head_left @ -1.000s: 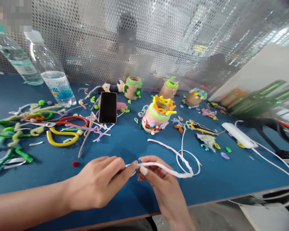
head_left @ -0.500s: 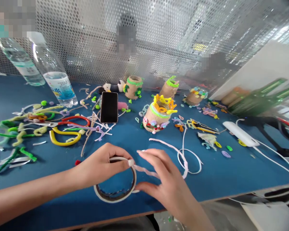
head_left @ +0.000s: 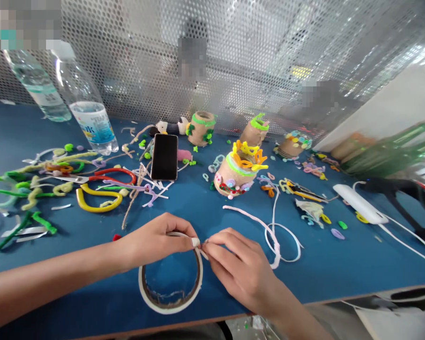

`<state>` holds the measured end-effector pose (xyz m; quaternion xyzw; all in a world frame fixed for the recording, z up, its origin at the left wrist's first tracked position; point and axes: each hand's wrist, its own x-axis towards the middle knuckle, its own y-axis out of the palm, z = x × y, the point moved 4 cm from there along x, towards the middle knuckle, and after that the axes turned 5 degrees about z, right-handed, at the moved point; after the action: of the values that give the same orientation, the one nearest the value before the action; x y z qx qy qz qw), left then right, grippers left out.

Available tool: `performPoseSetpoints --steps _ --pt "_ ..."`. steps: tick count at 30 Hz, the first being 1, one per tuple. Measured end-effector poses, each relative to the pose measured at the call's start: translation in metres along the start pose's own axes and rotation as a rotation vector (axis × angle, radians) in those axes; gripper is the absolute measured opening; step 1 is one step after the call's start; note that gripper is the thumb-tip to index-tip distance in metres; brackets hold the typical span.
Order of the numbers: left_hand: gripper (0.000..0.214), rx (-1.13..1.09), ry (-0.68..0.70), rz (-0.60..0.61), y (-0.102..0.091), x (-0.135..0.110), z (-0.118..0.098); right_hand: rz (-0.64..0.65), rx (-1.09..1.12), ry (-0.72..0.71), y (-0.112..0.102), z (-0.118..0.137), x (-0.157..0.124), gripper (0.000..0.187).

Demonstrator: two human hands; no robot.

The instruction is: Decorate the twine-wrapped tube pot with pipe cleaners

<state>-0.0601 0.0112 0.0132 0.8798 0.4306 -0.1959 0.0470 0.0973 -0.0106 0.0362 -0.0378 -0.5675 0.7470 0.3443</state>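
Right hand [head_left: 241, 267] had moved in, fingertips pinched closed at the top edge of the white ring-shaped tape roll [head_left: 165, 308], while left hand [head_left: 156, 245] gripped that roll just beside them.

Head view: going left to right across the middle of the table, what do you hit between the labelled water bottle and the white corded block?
Labelled water bottle → black phone → cardboard tube with yellow pipe-cleaner crown → white corded block

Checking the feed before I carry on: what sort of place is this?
Probably a craft workbench: pipe cleaners scattered on a blue table, decorated cardboard tubes, and a roll of tape.
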Motion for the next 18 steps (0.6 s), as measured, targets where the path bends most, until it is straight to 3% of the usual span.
performPoseSetpoints --steps 4,9,18 --pt "0.026 0.057 0.032 0.048 0.0 0.0 -0.004 -0.082 0.137 0.03 0.001 -0.001 0.0 0.014" --pt "0.031 0.109 0.056 0.055 -0.001 -0.001 -0.005 -0.074 0.315 0.144 0.003 -0.007 -0.004 0.01" --pt "0.033 0.08 0.0 0.031 0.003 -0.003 0.001 -0.106 -0.019 0.057 0.003 0.008 -0.003 0.014"
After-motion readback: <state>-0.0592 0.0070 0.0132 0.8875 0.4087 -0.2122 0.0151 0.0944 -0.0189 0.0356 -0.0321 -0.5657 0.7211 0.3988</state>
